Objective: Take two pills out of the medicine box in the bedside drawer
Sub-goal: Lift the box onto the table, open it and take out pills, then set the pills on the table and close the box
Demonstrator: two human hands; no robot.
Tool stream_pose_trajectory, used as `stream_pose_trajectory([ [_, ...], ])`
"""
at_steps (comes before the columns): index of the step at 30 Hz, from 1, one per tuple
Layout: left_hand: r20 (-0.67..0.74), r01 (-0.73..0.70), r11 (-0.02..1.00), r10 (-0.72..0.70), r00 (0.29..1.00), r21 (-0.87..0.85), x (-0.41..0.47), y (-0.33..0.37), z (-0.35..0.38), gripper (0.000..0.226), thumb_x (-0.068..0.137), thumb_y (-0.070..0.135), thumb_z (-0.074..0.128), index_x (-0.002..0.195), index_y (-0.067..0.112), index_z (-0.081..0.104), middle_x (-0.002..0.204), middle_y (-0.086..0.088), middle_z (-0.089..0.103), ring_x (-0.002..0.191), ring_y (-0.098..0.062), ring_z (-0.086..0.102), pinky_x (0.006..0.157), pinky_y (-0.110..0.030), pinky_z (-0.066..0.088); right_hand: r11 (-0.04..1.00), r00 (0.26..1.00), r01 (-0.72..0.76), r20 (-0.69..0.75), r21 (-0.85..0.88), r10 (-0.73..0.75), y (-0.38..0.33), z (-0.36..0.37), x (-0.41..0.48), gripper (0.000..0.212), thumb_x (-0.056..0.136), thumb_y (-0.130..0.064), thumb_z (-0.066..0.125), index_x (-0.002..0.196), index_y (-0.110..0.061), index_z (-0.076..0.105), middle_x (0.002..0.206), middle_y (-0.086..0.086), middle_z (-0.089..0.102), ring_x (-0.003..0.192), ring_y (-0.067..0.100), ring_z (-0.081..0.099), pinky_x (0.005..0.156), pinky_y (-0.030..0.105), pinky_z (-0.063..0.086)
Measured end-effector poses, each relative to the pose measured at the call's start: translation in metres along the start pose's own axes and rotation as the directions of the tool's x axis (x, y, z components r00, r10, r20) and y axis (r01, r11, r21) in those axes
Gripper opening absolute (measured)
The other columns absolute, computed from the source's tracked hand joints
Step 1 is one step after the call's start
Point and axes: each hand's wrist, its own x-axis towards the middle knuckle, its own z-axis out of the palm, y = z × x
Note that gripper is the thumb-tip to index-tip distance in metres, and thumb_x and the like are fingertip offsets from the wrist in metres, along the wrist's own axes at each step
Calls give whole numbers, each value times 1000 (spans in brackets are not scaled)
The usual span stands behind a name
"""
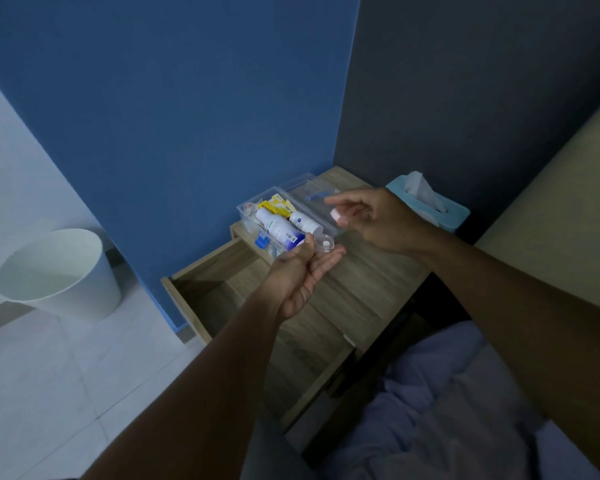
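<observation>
A clear plastic medicine box [245, 216] stands on the wooden bedside table [361, 282], holding white bottles [278, 228] and yellow packets [274, 205]. Its clear lid [309, 188] lies just behind it. My left hand [302, 271] is palm up in front of the box, holding a small clear round container [324, 243] with a white pill inside. My right hand [371, 216] hovers to the right of the box, pinching a small pinkish-white cap or pill [336, 214] between thumb and finger. The drawer [201, 282] below stands pulled out to the left.
A light blue tissue box [430, 206] sits at the table's back right corner. A white waste bin [59, 271] stands on the tiled floor at left. Blue wall behind, bed with lilac cover [447, 393] at lower right.
</observation>
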Motion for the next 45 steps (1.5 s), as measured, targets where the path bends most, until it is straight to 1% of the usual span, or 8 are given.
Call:
stream_pose_trajectory([
  [9, 52, 7, 996, -11, 999, 93, 8, -12, -3, 45, 88, 17, 63, 123, -10, 56, 125, -28, 62, 114, -34, 65, 94, -33, 55, 925, 908, -258, -258, 279, 331, 65, 17, -26, 5, 88, -34, 72, 92, -33, 71, 87, -3, 75, 76, 4, 71, 69, 24, 57],
  [16, 103, -25, 915, -18, 995, 402, 26, -35, -22, 31, 81, 2, 73, 112, -2, 68, 106, -12, 75, 107, -28, 69, 88, -27, 56, 857, 787, -367, -371, 362, 493, 115, 56, -51, 21, 67, -34, 89, 72, -24, 70, 73, -6, 74, 67, 0, 67, 65, 18, 55],
  [20, 53, -125, 743, 120, 991, 658, 41, -43, -39, 34, 77, 10, 79, 110, 8, 72, 102, -7, 76, 98, -21, 72, 86, -31, 58, 825, 694, -462, -447, 325, 565, 146, 80, -61, 30, 68, -38, 85, 58, -19, 64, 50, -20, 63, 47, -11, 54, 50, 3, 40],
  [24, 54, -145, 591, 169, 984, 794, 60, -54, -52, 41, 78, 7, 77, 118, 9, 68, 108, -5, 73, 96, -10, 68, 84, -28, 58, 820, 670, -498, -476, 282, 570, 171, 102, -74, 20, 71, -38, 81, 66, -23, 69, 63, -16, 71, 63, -4, 67, 58, 9, 48],
  [28, 216, -262, 155, 263, 940, 952, 79, -63, -63, 38, 89, 16, 66, 126, 13, 61, 118, 5, 65, 95, 17, 58, 80, -2, 43, 862, 720, -467, -481, 198, 501, 186, 120, -86, 18, 79, -24, 80, 96, -24, 74, 92, -4, 77, 89, 17, 73, 78, 30, 59],
  [31, 301, -285, -103, 215, 929, 953, 94, -72, -72, 38, 95, 29, 55, 133, 22, 55, 135, 0, 58, 123, -11, 52, 99, -23, 40, 887, 734, -441, -513, 136, 444, 189, 128, -89, 33, 77, -21, 81, 109, -23, 71, 105, -5, 74, 103, 20, 66, 90, 32, 54],
  [37, 288, -234, -287, 166, 943, 929, 114, -88, -85, 47, 98, 40, 44, 143, 29, 41, 159, -1, 28, 149, -26, 14, 117, -39, 8, 880, 684, -428, -562, 207, 465, 194, 139, -91, 47, 74, -19, 82, 118, -28, 68, 100, -32, 61, 113, 5, 53, 86, -3, 34],
  [45, 319, -216, -428, 184, 930, 878, 117, -99, -88, 54, 99, 46, 37, 148, 23, 33, 162, -6, 19, 150, -21, 6, 118, -35, -2, 841, 669, -454, -511, 295, 540, 204, 139, -91, 63, 71, -26, 81, 127, -40, 58, 113, -23, 70, 116, -5, 55, 94, 14, 41],
])
